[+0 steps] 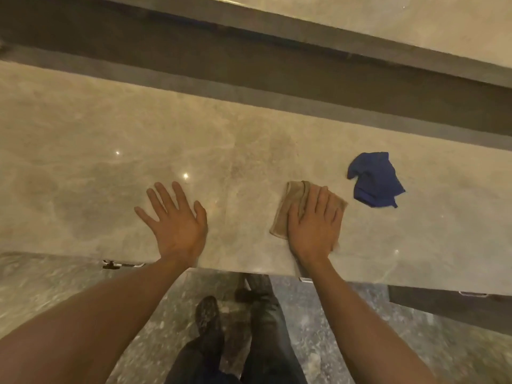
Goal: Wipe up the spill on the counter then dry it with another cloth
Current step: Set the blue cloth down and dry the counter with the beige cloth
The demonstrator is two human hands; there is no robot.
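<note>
Two cloths lay on the polished beige marble counter (83,151): the right hand (314,228) pressed flat on a soft, limp tan cloth (291,206), best gripped by bunching, the crumpled blue cloth (372,180) far-right, the left hand (177,220) splayed, empty.

A speckled grey floor (346,342) is seen below, where two dark shoes (207,314) (one further forward) are planted.
</note>
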